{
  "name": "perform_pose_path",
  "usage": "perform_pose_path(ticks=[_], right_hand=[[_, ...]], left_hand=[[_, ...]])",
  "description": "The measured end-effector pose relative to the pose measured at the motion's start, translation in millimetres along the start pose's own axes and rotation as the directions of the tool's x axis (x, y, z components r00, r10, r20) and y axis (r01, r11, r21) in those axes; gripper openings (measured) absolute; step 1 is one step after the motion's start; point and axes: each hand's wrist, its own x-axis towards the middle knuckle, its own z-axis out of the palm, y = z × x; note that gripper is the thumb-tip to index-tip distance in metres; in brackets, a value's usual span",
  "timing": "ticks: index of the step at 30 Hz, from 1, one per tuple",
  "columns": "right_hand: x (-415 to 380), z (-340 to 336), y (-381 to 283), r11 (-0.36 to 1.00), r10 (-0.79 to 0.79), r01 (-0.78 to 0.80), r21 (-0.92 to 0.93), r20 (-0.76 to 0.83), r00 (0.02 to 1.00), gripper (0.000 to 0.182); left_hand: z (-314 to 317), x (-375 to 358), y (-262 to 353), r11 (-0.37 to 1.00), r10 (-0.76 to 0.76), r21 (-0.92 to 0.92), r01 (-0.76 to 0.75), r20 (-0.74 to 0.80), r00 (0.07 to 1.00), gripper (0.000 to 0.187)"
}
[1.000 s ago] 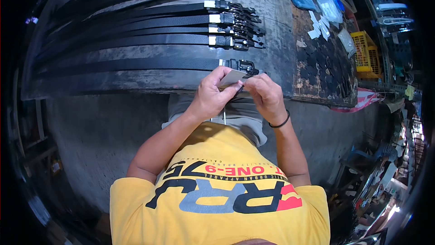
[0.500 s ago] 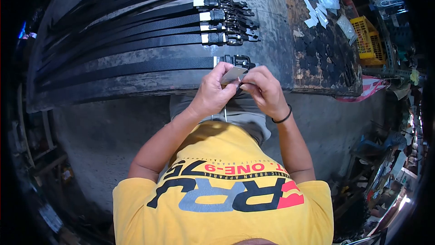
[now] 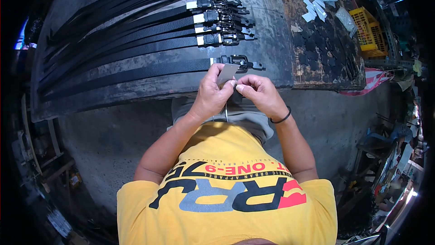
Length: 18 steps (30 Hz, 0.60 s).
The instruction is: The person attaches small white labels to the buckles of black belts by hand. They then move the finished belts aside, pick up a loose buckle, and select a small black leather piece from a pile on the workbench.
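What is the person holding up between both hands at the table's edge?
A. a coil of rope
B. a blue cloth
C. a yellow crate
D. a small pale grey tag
D: the left hand and right hand pinch a small pale grey tag just in front of the nearest black belt.

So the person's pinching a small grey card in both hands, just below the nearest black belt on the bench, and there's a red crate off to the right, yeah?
Not quite: the crate is yellow, not red, as the head view shows. The rest holds: left hand and right hand pinch the small grey card just below the nearest black belt.
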Motion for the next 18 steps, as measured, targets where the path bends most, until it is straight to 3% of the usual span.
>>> perform_pose_path(ticks=[2,4,7,9,10,11,13,15,18], right_hand=[[-0.8,-2.0,-0.6,0.994,0.019,-0.021,-0.104,-0.017,1.0,0.016],[0.2,-4.7,-0.8,0.996,0.028,-0.031,-0.087,-0.029,0.999,0.018],[-0.6,-1.7,-1.5,0.997,-0.005,-0.003,-0.074,-0.097,0.995,0.02],[-0.4,-0.9,-4.4,0.996,-0.048,0.036,-0.086,-0.149,0.988,0.019],[0.0,-0.7,-6.8,0.971,-0.136,0.091,-0.22,-0.2,0.97,0.018],[-0.1,-0.3,-9.3,0.926,-0.227,0.134,-0.353,-0.237,0.944,0.017],[-1.3,3.9,-15.9,0.908,-0.242,0.13,-0.399,-0.245,0.939,0.016],[-1.5,7.3,-18.8,0.886,-0.259,0.125,-0.447,-0.251,0.933,0.015],[-1.5,10.8,-20.6,0.866,-0.272,0.121,-0.485,-0.255,0.928,0.014]], left_hand=[[-0.2,-1.9,1.4,0.999,-0.028,0.021,0.028,0.002,1.0,0.021],[-0.4,-0.1,-1.3,0.998,-0.052,0.041,0.053,-0.002,0.999,0.021],[-0.8,0.2,-4.3,0.997,0.04,0.062,-0.039,-0.012,0.999,0.018],[-3.4,-3.2,5.4,0.977,-0.207,-0.046,0.209,0.044,0.977,0.02],[-3.6,-3.9,7.7,0.976,-0.209,-0.05,0.211,0.043,0.977,0.02],[-3.4,-4.7,9.3,0.98,-0.196,0.024,0.195,0.021,0.98,0.021],[-2.3,-6.4,8.7,0.979,-0.184,0.095,0.183,0.0,0.983,0.025],[-1.2,-8.0,7.3,0.979,-0.016,0.202,0.018,-0.014,1.0,0.027],[-1.4,-9.4,11.6,0.973,-0.008,0.229,0.008,-0.002,1.0,0.027]])
